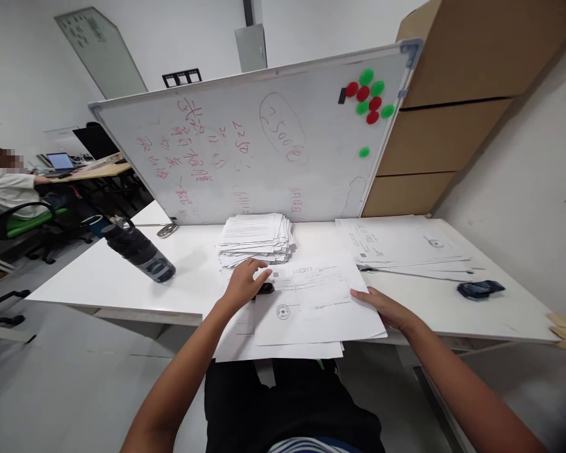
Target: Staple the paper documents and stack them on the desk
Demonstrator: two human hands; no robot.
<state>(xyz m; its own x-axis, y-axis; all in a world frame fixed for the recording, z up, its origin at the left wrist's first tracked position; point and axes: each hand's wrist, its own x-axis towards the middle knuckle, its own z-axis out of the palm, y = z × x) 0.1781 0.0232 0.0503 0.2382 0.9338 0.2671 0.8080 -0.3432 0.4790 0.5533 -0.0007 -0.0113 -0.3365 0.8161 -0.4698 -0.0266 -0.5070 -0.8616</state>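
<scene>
A printed sheet with a round stamp mark [314, 305] lies on top of other sheets at the near edge of the white table [122, 277]. My left hand [245, 283] rests at its top left corner, fingers curled over a small black object [265, 289]. My right hand [382, 308] lies flat on the sheet's right edge, fingers stretched out. Just behind my left hand stands a thick stack of papers [256, 238].
A whiteboard [264, 145] with red writing and magnets leans at the table's back. A dark bottle [139, 250] stands at the left, spread papers [405, 245] and a dark blue object [480, 289] at the right. Cardboard boxes [453, 94] rise behind. A person sits far left.
</scene>
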